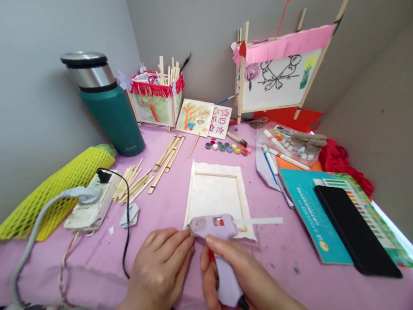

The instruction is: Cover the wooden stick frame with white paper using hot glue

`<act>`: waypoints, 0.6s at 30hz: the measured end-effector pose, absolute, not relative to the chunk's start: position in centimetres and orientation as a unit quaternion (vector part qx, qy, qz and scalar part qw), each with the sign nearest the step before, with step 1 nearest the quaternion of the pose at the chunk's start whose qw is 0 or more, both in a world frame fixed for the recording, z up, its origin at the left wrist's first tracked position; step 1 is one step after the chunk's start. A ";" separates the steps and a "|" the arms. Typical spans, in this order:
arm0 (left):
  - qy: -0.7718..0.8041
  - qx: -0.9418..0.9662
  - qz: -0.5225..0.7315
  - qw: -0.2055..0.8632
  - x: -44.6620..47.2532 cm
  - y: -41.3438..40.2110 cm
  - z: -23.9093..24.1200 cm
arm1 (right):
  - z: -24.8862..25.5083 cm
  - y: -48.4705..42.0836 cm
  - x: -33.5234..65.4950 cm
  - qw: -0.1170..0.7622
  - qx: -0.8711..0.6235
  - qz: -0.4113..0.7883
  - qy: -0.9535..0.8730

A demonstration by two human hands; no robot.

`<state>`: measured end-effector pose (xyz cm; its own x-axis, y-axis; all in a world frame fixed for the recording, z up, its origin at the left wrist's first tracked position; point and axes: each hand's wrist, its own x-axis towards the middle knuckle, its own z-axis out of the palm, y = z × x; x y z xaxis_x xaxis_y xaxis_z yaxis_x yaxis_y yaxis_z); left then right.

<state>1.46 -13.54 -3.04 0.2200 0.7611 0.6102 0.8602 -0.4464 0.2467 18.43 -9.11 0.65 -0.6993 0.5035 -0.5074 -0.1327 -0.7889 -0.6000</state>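
Note:
My right hand (250, 271) is wrapped round the handle of a pale purple hot glue gun (229, 279), with the thumb along its top and a finger at the red trigger. A white glue stick (260, 220) pokes out of its back end. The nozzle points left, at the fingertips of my left hand (163, 263). Those fingers are pressed together at the near left corner of a white cloth (209, 199); what they pinch, if anything, is hidden. On the cloth lies a thin wooden stick frame (238, 192), its near side partly covered by the gun.
Bamboo sticks (164, 163) lie left of the cloth, near a white power strip (95, 207) with cables. A green bottle (112, 112) stands behind. Paint pots (229, 148) sit beyond the cloth. To the right are a blue book (310, 218) and black phone (356, 228).

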 end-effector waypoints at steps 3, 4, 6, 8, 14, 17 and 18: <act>-0.521 -0.777 -0.346 0.072 1.5 -13.6 -3.0 | 0.7 -9.0 18.3 0.176 -0.349 0.879 -0.275; -0.521 -0.777 -0.347 0.074 1.5 -13.6 -3.0 | 0.8 -9.0 18.2 0.176 -0.352 0.877 -0.277; -0.521 -0.777 -0.346 0.077 1.5 -13.5 -2.9 | 0.8 -8.9 18.2 0.175 -0.358 0.873 -0.281; -0.521 -0.776 -0.346 0.079 1.5 -13.5 -2.9 | 0.8 -8.9 18.1 0.174 -0.361 0.870 -0.288; -0.523 -0.776 -0.344 0.079 1.4 -13.5 -3.0 | 0.7 -9.0 18.2 0.180 -0.354 0.869 -0.294; -0.523 -0.775 -0.344 0.080 1.5 -13.5 -2.9 | 0.5 -9.1 18.2 0.179 -0.350 0.869 -0.301; -0.523 -0.776 -0.344 0.079 1.5 -13.5 -2.9 | 0.5 -9.1 18.2 0.179 -0.351 0.868 -0.301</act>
